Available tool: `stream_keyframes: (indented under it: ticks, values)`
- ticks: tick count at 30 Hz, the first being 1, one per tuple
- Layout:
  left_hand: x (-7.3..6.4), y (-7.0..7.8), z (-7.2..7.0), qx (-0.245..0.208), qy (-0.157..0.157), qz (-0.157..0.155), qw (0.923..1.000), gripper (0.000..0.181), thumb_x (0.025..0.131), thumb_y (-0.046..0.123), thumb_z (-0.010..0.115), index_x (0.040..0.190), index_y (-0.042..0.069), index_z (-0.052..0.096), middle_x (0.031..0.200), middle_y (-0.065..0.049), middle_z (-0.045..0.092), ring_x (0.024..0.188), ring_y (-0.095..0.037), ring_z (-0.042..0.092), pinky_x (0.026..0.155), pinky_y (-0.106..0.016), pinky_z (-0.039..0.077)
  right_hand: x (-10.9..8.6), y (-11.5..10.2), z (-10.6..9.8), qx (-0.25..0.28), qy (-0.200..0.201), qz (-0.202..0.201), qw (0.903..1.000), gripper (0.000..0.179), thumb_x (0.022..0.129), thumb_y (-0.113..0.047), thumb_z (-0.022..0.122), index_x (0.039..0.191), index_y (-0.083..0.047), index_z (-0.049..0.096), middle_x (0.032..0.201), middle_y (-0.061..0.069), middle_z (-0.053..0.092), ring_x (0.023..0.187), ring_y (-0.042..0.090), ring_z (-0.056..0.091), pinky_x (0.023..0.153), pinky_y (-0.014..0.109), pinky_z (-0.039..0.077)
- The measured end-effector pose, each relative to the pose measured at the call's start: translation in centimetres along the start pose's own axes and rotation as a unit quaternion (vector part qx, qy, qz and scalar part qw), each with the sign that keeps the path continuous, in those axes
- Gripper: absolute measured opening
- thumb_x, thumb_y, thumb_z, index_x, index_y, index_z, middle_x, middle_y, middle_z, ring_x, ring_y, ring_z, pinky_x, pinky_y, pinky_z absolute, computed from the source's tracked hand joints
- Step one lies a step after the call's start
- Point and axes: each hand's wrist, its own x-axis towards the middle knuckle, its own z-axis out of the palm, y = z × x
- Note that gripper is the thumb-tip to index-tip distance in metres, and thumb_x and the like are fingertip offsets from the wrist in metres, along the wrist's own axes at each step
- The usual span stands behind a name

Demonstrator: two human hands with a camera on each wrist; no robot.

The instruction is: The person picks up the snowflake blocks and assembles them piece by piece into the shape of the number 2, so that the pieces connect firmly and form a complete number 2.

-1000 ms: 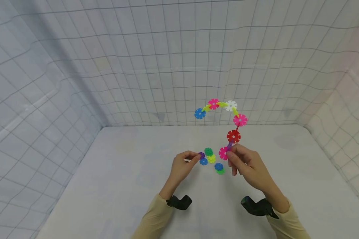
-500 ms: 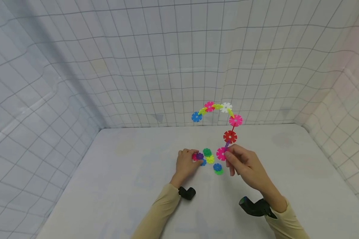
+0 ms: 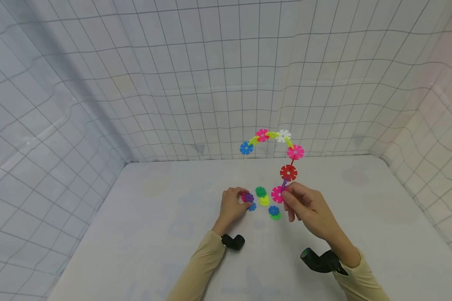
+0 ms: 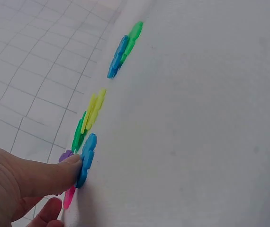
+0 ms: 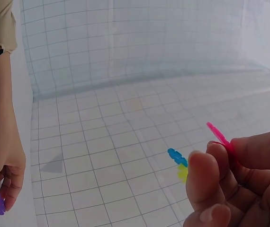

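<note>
My right hand (image 3: 310, 209) pinches a pink snowflake disc (image 3: 276, 194) between thumb and fingers. From it a chain of interlocking snowflake discs curves up and left: purple, red (image 3: 288, 172), pink, yellow-green, white (image 3: 283, 136), ending in a blue disc (image 3: 246, 148). My left hand (image 3: 231, 209) is down at the table, its thumb and fingers curled about a purple snowflake disc (image 3: 249, 198). Close by lie a pink disc (image 4: 69, 196), partly hidden, and a blue disc (image 4: 87, 161) beside the thumb.
Right of the left hand lie green discs (image 3: 261, 192) overlapping yellow discs (image 3: 264, 200). Nearer the front, a blue disc (image 3: 273, 210) overlaps a light green one (image 3: 276, 217). White gridded cloth (image 3: 196, 104) rises behind and at both sides of the white table (image 3: 154, 234).
My left hand has gone from fingertips at the purple disc to curling lower around it; the purple and blue discs have shifted slightly left. The right hand still holds the chain up.
</note>
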Motion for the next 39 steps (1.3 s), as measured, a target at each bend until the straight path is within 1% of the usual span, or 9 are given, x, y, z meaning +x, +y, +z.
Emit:
stream_keyframes:
  ticks: [4,7,11,17,22,28,32,35,39]
  values:
    - [0.0,-0.5,-0.1,-0.037,0.008,0.006,0.9993,0.03,0.075,0.014,0.08,0.102,0.009,0.068,0.096,-0.007,0.057,0.091,-0.024,0.045,0.078,-0.036,0.037,0.0,0.0,0.1,-0.002,-0.001,0.006,1.0,0.019,0.094,0.005,0.051,0.089,-0.012,0.055,0.066,0.001,0.053,0.051,0.014,0.053,0.038,0.028,0.038]
    - [0.1,-0.7,-0.1,-0.044,0.008,0.008,0.9989,0.028,0.075,0.014,0.079,0.101,0.008,0.068,0.093,-0.006,0.055,0.089,-0.023,0.045,0.076,-0.036,0.036,0.0,0.0,0.1,-0.002,0.0,0.006,1.0,0.019,0.094,0.005,0.051,0.089,-0.012,0.055,0.066,-0.001,0.053,0.051,0.014,0.053,0.038,0.028,0.038]
    - [-0.1,-0.9,-0.2,-0.051,0.008,0.011,0.9986,0.027,0.075,0.013,0.078,0.1,0.007,0.067,0.088,-0.005,0.052,0.085,-0.021,0.044,0.073,-0.034,0.036,-0.1,0.1,0.2,0.004,-0.002,0.005,1.0,0.019,0.093,0.006,0.051,0.09,-0.012,0.055,0.067,0.002,0.053,0.051,0.015,0.053,0.039,0.028,0.038]
    - [-0.6,-1.3,-0.3,-0.073,0.025,0.022,0.9968,0.023,0.078,0.009,0.074,0.099,0.006,0.065,0.083,-0.002,0.053,0.078,-0.017,0.046,0.069,-0.031,0.038,0.0,0.1,0.2,0.009,-0.002,0.004,1.0,0.019,0.094,0.006,0.05,0.09,-0.011,0.055,0.066,0.004,0.053,0.051,0.015,0.053,0.038,0.029,0.038]
    - [-1.2,-1.3,-0.6,-0.119,0.04,0.02,0.9918,0.016,0.082,0.007,0.072,0.095,0.005,0.063,0.079,-0.001,0.059,0.072,-0.014,0.053,0.066,-0.028,0.045,0.0,0.1,0.2,0.007,-0.005,0.005,0.9999,0.019,0.094,0.006,0.05,0.089,-0.012,0.056,0.066,0.003,0.053,0.051,0.015,0.053,0.037,0.029,0.037]
    - [-1.9,-0.7,-1.7,-0.168,0.065,0.025,0.9834,0.017,0.083,0.01,0.073,0.097,0.005,0.067,0.076,-0.001,0.063,0.069,-0.013,0.058,0.063,-0.026,0.049,0.1,0.2,0.2,0.001,-0.005,0.008,1.0,0.019,0.094,0.005,0.051,0.089,-0.012,0.056,0.065,0.0,0.053,0.05,0.014,0.052,0.037,0.028,0.036]
    - [-2.6,0.5,-3.1,-0.229,0.063,0.041,0.9705,0.014,0.082,0.012,0.075,0.093,0.004,0.07,0.08,-0.001,0.067,0.072,-0.012,0.062,0.063,-0.023,0.05,0.1,0.3,0.3,0.003,-0.006,0.013,0.9999,0.019,0.094,0.005,0.051,0.09,-0.012,0.056,0.066,0.002,0.053,0.051,0.015,0.053,0.038,0.028,0.038]
    - [-3.7,2.8,-4.9,-0.274,0.045,0.044,0.9596,0.014,0.083,0.011,0.074,0.093,0.002,0.07,0.085,-0.006,0.069,0.075,-0.016,0.065,0.066,-0.025,0.053,0.1,0.2,0.4,0.002,-0.006,0.015,0.9999,0.018,0.094,0.005,0.051,0.09,-0.012,0.056,0.066,0.003,0.053,0.051,0.015,0.053,0.038,0.029,0.038]
    - [-5.4,6.3,-7.6,-0.309,0.028,0.056,0.9492,0.015,0.084,0.006,0.072,0.095,-0.003,0.068,0.087,-0.011,0.069,0.076,-0.022,0.067,0.069,-0.029,0.054,0.1,0.2,0.6,0.003,-0.006,0.021,0.9998,0.017,0.095,0.004,0.051,0.091,-0.012,0.056,0.066,0.002,0.053,0.051,0.015,0.053,0.039,0.029,0.039]
